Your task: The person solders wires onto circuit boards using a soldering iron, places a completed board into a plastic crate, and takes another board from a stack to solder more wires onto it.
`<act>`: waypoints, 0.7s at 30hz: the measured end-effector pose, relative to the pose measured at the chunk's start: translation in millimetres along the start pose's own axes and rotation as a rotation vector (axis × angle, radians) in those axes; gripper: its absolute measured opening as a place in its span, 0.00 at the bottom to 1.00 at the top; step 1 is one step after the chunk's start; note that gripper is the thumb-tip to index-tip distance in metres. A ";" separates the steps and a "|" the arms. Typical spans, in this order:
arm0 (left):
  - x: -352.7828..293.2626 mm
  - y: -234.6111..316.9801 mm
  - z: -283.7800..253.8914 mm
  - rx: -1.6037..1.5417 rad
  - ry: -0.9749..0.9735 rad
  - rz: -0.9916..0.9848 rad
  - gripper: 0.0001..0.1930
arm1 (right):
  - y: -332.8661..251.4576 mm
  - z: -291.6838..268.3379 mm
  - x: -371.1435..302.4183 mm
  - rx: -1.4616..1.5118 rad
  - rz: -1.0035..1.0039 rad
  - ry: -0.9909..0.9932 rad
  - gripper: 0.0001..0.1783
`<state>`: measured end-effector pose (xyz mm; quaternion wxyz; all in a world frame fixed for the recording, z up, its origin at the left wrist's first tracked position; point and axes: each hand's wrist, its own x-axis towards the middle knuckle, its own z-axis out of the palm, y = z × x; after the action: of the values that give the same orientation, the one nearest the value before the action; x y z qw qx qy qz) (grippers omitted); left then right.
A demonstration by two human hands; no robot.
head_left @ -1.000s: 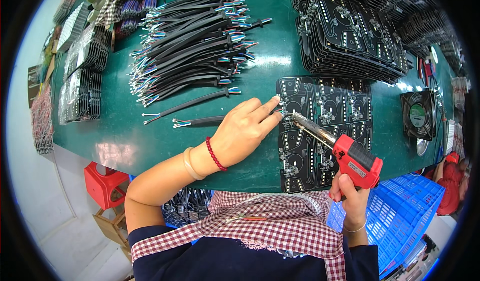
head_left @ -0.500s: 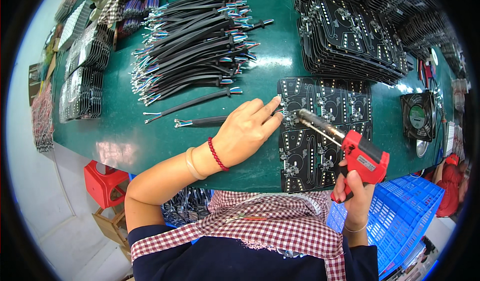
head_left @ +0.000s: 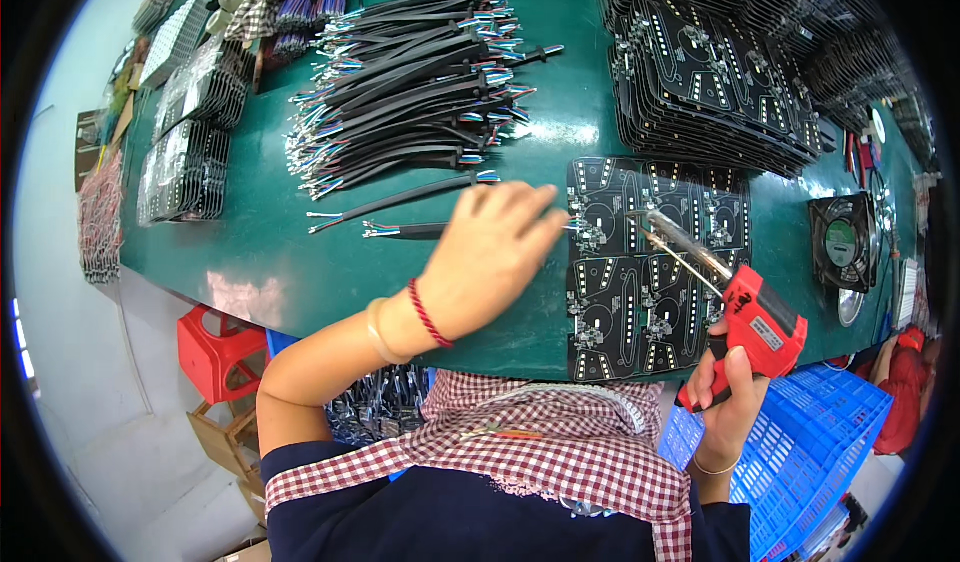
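My right hand (head_left: 732,387) grips a red and black soldering gun (head_left: 765,327). Its long metal tip rises up and left over a panel of black circuit boards (head_left: 605,307) lying flat on the green table. Left of the panel, my left hand (head_left: 485,252) is over a black-sleeved cable (head_left: 415,231); the fingers are smeared by motion, and whether they hold it cannot be made out. Bare wire ends of that cable show left of the hand. Another sleeved cable (head_left: 400,199) lies just beyond it.
A heap of sleeved cables (head_left: 410,92) covers the table's far middle. Stacked black boards (head_left: 715,82) stand at the far right, with a small fan (head_left: 842,242) nearer. More boards (head_left: 185,167) stand at the left. Below the table are a red stool (head_left: 222,350) and blue crates (head_left: 815,432).
The soldering gun has shifted right, its tip moving off the panel's left boards toward the middle. My left hand's fingers have drawn back slightly from the panel's edge.
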<state>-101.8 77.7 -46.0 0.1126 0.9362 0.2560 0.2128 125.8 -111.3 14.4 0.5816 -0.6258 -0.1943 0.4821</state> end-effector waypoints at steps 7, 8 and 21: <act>-8.8 -46.7 -16.5 0.080 -0.021 -0.231 0.10 | -3.2 -17.6 1.5 0.020 -0.072 0.050 0.17; -11.1 -51.1 -14.3 0.075 -0.014 -0.216 0.11 | -3.3 -18.7 2.0 0.025 -0.073 0.051 0.17; 42.9 24.4 -10.4 -0.491 -0.079 -0.056 0.15 | 2.2 -42.8 -3.9 0.081 -0.164 0.072 0.21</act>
<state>-62.6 80.7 -14.4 0.3524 0.8809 0.2180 0.2285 158.8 -138.1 7.8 0.6505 -0.6008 -0.2039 0.4174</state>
